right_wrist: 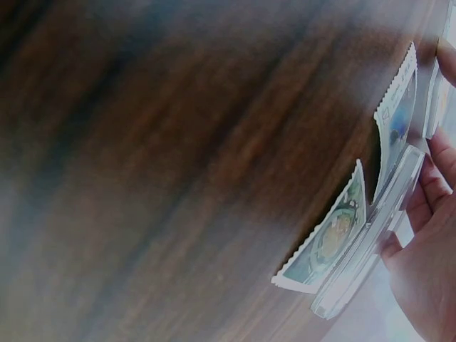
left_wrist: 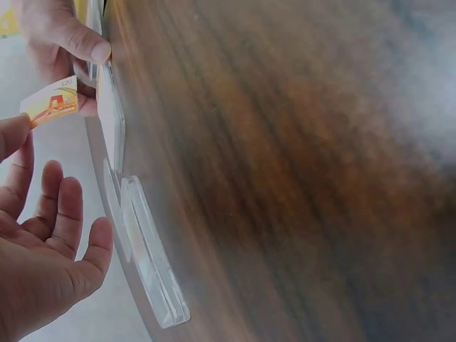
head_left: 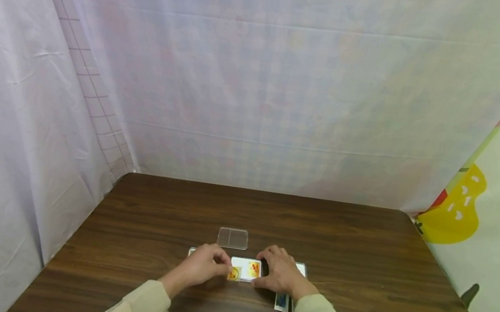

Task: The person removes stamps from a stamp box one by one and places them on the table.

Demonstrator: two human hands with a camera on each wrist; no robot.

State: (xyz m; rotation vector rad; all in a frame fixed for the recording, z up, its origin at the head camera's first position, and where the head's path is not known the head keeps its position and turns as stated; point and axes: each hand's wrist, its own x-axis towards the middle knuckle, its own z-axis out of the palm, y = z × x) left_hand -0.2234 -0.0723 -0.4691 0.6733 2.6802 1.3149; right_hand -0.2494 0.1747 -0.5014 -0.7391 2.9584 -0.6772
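While our left hand [head_left: 206, 263] pinches a yellow stamp [head_left: 235, 274], our right hand [head_left: 279, 270] grips the right-hand end of a white case [head_left: 239, 261]. Just right of our pinch, the case's long axis runs between both hands.

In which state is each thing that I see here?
Left hand: pinching orange postage stamp
Orange postage stamp: held at one corner
Right hand: holding middle case
Middle case: second stamp on white insert
Clear plastic panel: flat on table
Green stamp: curled
Blue stamp: curled
Left case, right case: open or closed, unclear
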